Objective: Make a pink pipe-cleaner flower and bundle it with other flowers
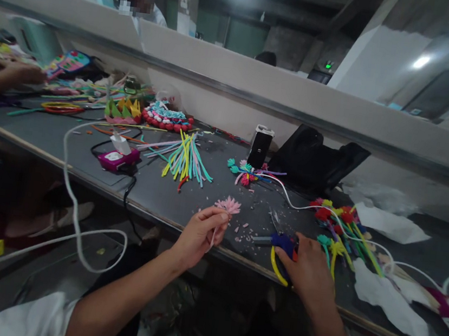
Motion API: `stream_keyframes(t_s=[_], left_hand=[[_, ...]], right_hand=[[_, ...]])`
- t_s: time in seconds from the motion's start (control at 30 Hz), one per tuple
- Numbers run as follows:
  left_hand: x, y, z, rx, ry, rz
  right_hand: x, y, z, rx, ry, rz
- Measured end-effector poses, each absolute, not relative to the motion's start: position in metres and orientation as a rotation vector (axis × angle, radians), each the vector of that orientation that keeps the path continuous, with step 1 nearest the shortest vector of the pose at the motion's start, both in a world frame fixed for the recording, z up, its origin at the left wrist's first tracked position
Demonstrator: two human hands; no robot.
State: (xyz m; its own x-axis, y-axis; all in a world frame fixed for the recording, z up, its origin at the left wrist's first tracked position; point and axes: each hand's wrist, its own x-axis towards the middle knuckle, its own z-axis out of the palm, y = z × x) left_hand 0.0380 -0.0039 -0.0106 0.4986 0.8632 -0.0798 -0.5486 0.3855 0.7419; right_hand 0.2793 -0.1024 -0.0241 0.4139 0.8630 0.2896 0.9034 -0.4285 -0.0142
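My left hand (202, 233) is closed in a pinch on the thin stem of a pink fuzzy-wire flower (228, 205), its petals fanned out above my fingertips. At the table's front edge, my right hand (310, 266) has its thumb and fingers round a hand tool (282, 245) with a grey tip, a blue body and a curved yellow handle. The tool's exact kind is unclear, and my hand hides part of it. Small pink clippings (244, 235) lie between my two hands. Teal and yellow fuzzy flowers (335, 248) lie just beyond my right hand.
A fan of cut fuzzy wires (187, 158) lies left of centre. Behind my hands are a black box (260, 146) and a flower bunch (246, 175). A white cable (293, 205) crosses the right side. A magenta power strip (119, 160) sits left. Another person's hands (19, 74) are far left.
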Motion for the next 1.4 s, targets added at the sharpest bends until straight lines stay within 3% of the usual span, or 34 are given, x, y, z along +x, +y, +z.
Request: stream_keyframes(t_s=[0.17,0.37,0.53,0.83,1.17,1.3,1.4], left_hand=[[0.044,-0.004,-0.012,0.738,0.529,0.92],[0.052,-0.009,-0.013,0.738,0.429,0.816],[0.055,-0.004,-0.015,0.761,0.395,0.844],[0.038,0.017,-0.009,0.796,0.488,1.023],[0.029,0.013,-0.012,0.781,0.516,0.98],[0.029,0.01,-0.011,0.751,0.502,0.981],[0.031,0.009,-0.009,0.731,0.478,0.984]], right_hand=[[0.257,-0.1,-0.014,-2.179,-1.415,-0.34],[0.19,-0.084,0.0,-1.561,-1.37,0.598],[0.179,-0.06,-0.006,-1.383,-1.505,0.726],[0.197,-0.044,-0.019,-1.657,-1.45,0.186],[0.229,-0.054,-0.012,-1.82,-1.54,-0.223],[0.243,-0.077,-0.004,-2.165,-1.531,-0.497],[0.25,-0.096,-0.004,-2.484,-1.539,-0.484]])
